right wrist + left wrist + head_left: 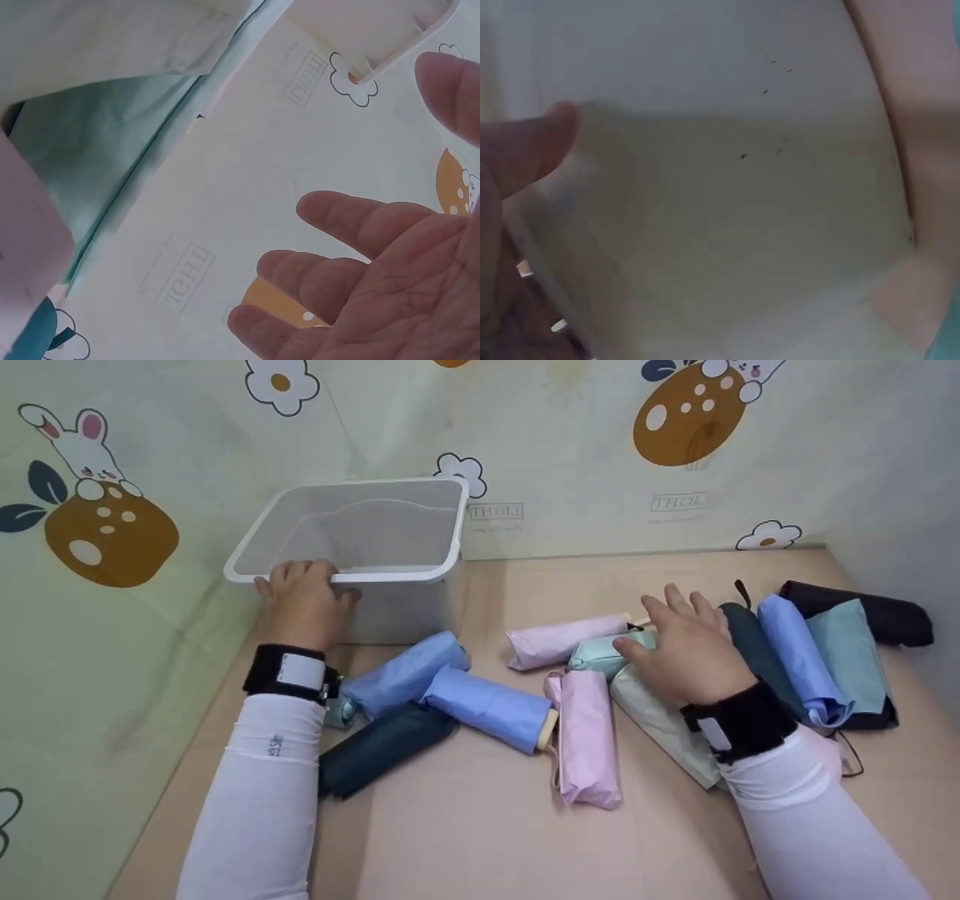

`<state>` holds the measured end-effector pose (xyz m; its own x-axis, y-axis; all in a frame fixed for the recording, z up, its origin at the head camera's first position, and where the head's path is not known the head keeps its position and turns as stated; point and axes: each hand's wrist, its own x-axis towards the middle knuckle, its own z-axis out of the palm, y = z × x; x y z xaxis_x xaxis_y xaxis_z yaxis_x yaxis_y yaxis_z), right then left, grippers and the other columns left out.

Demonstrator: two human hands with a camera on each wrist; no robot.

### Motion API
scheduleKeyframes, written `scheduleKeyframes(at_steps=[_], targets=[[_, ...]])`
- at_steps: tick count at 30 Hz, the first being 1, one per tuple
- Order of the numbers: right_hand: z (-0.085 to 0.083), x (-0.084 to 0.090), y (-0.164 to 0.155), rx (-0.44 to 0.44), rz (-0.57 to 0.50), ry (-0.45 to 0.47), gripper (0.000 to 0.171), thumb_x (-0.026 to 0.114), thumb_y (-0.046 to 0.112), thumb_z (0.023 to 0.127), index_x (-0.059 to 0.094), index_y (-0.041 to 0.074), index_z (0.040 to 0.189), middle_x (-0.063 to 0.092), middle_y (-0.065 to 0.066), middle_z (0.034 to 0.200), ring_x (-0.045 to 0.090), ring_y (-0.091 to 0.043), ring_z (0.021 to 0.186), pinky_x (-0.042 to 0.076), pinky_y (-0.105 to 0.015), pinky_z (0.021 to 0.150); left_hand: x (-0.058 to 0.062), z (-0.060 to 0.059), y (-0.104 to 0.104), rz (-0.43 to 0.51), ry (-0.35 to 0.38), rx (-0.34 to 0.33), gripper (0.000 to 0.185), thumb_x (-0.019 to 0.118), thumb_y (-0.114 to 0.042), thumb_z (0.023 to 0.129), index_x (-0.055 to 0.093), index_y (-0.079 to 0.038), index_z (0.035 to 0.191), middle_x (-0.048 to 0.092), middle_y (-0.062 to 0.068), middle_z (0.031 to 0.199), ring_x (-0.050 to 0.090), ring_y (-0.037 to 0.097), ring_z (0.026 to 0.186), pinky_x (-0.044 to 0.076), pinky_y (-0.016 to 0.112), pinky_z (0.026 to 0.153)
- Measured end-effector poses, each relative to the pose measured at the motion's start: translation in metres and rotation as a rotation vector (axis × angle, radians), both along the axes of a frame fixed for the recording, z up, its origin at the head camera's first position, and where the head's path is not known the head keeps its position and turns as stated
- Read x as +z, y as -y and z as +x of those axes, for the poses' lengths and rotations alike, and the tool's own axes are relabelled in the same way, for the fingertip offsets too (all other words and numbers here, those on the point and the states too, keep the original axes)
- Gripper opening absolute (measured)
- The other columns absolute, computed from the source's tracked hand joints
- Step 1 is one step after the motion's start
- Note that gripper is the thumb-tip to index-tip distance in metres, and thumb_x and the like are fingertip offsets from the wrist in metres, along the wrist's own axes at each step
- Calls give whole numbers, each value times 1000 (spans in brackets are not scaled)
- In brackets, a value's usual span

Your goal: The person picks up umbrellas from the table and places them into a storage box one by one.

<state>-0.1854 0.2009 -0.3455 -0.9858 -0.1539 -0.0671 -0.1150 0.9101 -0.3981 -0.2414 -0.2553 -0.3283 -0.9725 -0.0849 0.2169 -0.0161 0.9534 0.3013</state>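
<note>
My left hand (pixel 300 604) grips the near rim of a translucent white plastic bin (pixel 401 611), its fingers hooked over the edge. In the left wrist view the thumb (pixel 536 142) lies against the bin's outer wall. My right hand (pixel 686 652) hovers with spread fingers over several folded umbrellas and holds nothing; its palm (pixel 405 300) shows bare in the right wrist view. Beneath or beside it lie a pale green umbrella (pixel 660 727), a mint one (pixel 600 655) and a pink one (pixel 562 639). Another pink umbrella (pixel 589 739) lies nearer the front.
Left of centre lie two blue umbrellas (pixel 491 709) and a dark green one (pixel 386 750). On the right, a blue umbrella (pixel 799 660), a teal one (pixel 847 660) and a black one (pixel 870 615) crowd together. A patterned wall covering (pixel 570 457) rises behind the wooden tabletop (pixel 487 832).
</note>
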Motion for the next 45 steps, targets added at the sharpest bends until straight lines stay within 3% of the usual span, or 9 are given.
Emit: scheduleKeyframes(at_steps=[9, 20, 34, 45], targets=[[1, 2, 1, 4, -5, -9, 84, 56, 54, 103, 32, -1, 162, 13, -34, 171, 5, -62, 155, -1, -78, 122, -10, -3, -17, -17, -56, 12, 40, 73, -30, 99, 65, 0, 124, 59, 29, 140, 39, 52, 144, 5, 79, 123], [1, 1, -2, 2, -11, -8, 85, 57, 55, 102, 33, -2, 161, 13, -34, 171, 5, -63, 155, 1, -79, 121, -15, -3, -66, -3, -92, 21, 36, 75, -33, 97, 69, -5, 119, 63, 23, 135, 44, 46, 141, 6, 75, 125], [0, 1, -3, -3, -11, -14, 84, 58, 53, 101, 34, -1, 161, 14, -34, 171, 6, -62, 156, 2, -78, 122, -14, 1, -127, -33, -145, -28, 36, 76, -36, 96, 70, -7, 116, 67, 18, 127, 52, 44, 132, 12, 78, 122], [1, 0, -6, -4, -10, -10, 85, 57, 54, 102, 33, -1, 162, 12, -34, 171, 6, -62, 155, 0, -77, 123, -17, -3, -163, -70, -193, -18, 33, 74, -36, 96, 71, -10, 116, 70, 15, 122, 56, 41, 127, 15, 78, 122]])
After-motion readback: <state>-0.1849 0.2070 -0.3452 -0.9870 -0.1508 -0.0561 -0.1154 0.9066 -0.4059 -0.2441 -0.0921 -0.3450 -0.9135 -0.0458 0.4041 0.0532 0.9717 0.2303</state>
